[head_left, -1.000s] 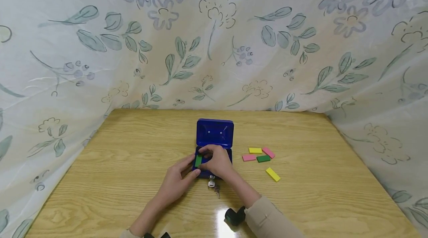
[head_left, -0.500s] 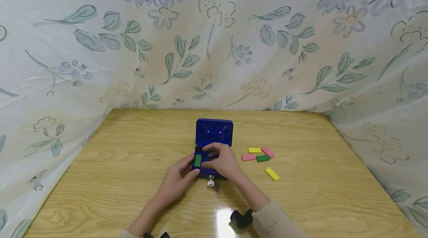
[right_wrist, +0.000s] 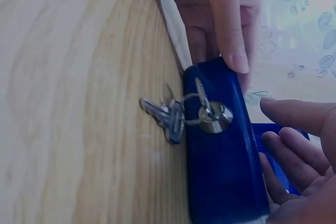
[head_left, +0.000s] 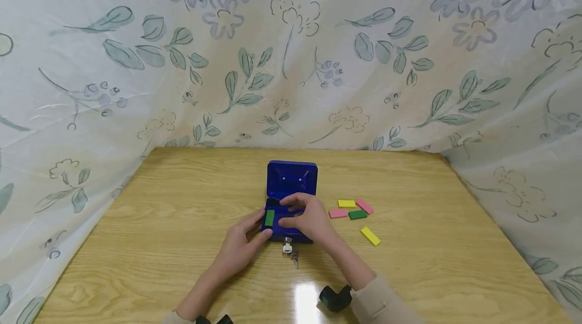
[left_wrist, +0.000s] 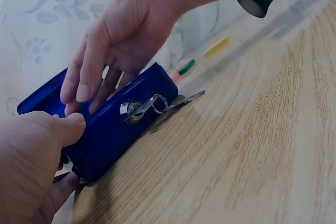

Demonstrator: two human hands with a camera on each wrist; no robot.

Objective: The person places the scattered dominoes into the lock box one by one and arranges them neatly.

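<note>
A blue metal cash box (head_left: 291, 235) stands on the table with its lid (head_left: 291, 178) raised at the back. One green block (head_left: 270, 218) lies inside along the left wall. My left hand (head_left: 243, 245) holds the box by its left side, its thumb at the front left corner. Over the interior hovers my right hand (head_left: 311, 219), thumb and fingers spread apart with nothing between them; it covers part of the inside. A key sits in the front lock (right_wrist: 215, 116), and more keys (right_wrist: 168, 119) hang from its ring.
Right of the box lie several loose blocks: yellow (head_left: 346, 203) and pink (head_left: 364, 206) ones, another pink block (head_left: 338, 213), a green block (head_left: 357, 215) and, nearer, a yellow block (head_left: 370, 236). Floral cloth (head_left: 291, 61) hangs behind the wooden table (head_left: 182, 187).
My right hand has drawn away from the green block toward the right, and its fingers have come off it. The block stays inside at the left. My left hand keeps its place.
</note>
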